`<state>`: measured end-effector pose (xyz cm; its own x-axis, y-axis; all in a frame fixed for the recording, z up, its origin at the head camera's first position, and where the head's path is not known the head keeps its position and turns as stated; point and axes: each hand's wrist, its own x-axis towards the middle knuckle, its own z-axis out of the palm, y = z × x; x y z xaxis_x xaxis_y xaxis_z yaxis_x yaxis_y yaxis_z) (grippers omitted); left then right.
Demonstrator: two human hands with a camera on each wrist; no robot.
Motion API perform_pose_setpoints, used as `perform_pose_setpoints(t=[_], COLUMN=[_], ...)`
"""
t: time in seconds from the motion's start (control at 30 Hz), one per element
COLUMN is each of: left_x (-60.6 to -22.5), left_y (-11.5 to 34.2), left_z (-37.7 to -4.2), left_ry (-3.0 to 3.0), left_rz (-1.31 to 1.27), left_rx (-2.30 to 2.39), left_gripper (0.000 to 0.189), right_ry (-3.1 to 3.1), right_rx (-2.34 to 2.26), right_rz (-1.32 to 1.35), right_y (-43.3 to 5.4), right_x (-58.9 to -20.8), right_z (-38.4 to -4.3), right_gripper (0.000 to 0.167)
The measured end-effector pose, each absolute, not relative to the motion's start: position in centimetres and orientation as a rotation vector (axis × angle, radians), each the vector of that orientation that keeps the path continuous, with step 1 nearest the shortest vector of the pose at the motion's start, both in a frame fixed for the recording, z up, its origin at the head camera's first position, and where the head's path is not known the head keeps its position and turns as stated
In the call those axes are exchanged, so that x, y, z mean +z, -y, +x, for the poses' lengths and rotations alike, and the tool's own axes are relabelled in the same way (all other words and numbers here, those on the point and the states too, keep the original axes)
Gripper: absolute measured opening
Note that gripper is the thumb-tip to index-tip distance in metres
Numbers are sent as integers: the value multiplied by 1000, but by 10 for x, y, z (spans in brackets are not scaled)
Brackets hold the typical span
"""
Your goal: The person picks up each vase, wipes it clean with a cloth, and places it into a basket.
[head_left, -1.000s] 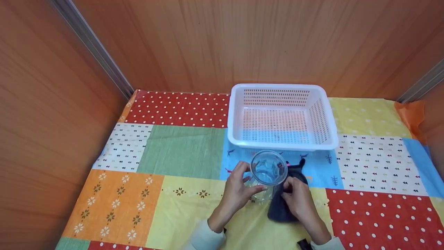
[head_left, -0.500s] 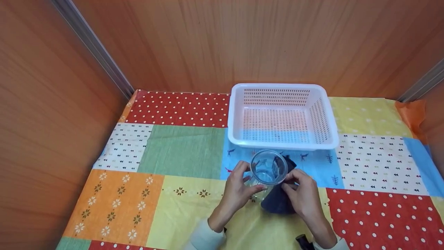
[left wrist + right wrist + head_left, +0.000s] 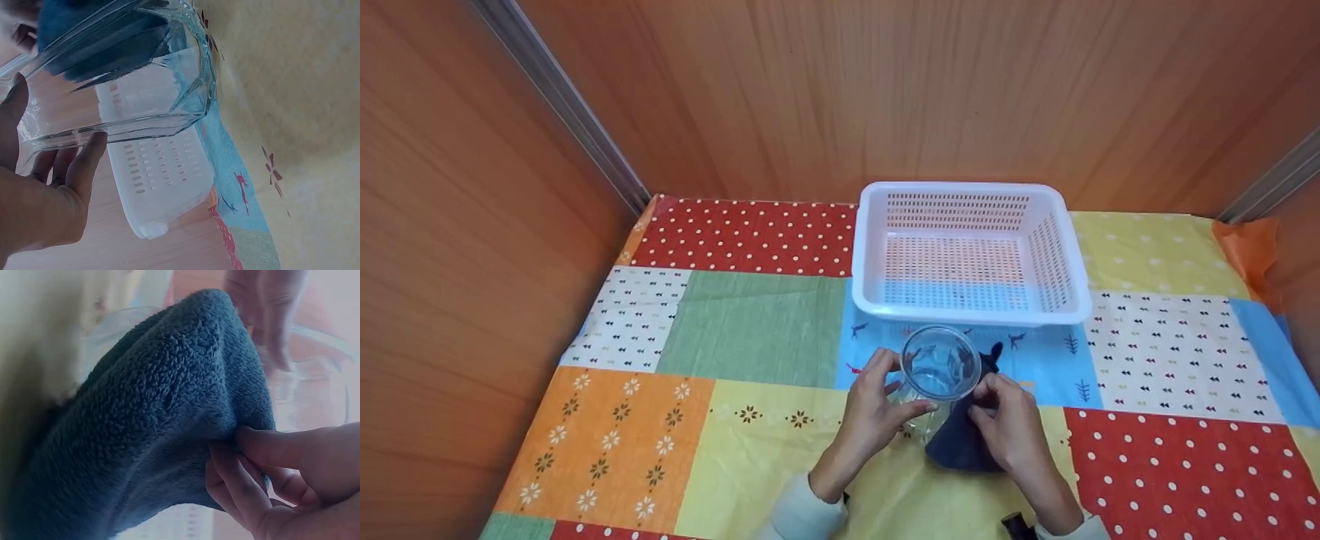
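Observation:
A clear glass (image 3: pixel 936 367) with a round rim stands upright in the head view, gripped by my left hand (image 3: pixel 874 412) near its rim. In the left wrist view the glass (image 3: pixel 152 121) shows faceted walls, with the thumb and fingers around it. My right hand (image 3: pixel 1011 427) pinches a dark blue-grey terry cloth (image 3: pixel 960 442) at the glass's right side. Close up in the right wrist view, the cloth (image 3: pixel 169 388) hangs in folds from the thumb and fingertips. Whether the cloth touches the glass is hard to tell.
A white perforated plastic basket (image 3: pixel 971 313) stands just beyond the glass, against the wood-grain back wall (image 3: pixel 885 97). A patchwork tablecloth (image 3: pixel 765 322) covers the table. Wood-grain panels enclose the left and right sides.
The right hand and cloth shift slightly up and left, then a little back down, beside the glass. The left hand and the glass stay in place.

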<state>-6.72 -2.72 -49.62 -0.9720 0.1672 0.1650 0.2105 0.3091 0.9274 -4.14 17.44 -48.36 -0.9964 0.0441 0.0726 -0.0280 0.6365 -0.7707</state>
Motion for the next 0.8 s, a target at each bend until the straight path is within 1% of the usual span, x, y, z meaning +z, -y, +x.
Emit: perform_pose_setpoints(t=[0.23, 0.37, 0.5, 0.8], left_x=[-498, -498, -498, -497], left_y=[27, 27, 28, 27], left_z=[-67, -67, -66, -67], left_ry=[2504, 2510, 2516, 2520], left_rz=[-369, -372, -368, -349], left_rx=[-1803, -1803, -1806, -1808], left_gripper=[49, 50, 51, 50], right_ry=[2861, 2876, 2829, 2662], right_rx=[1255, 1284, 1360, 1468], right_rz=[-29, -88, -136, -77], right_y=[-179, -178, -175, -167], right_x=[-510, -511, -500, -455], right_z=[-46, -44, -41, -37], right_gripper=[33, 29, 23, 18])
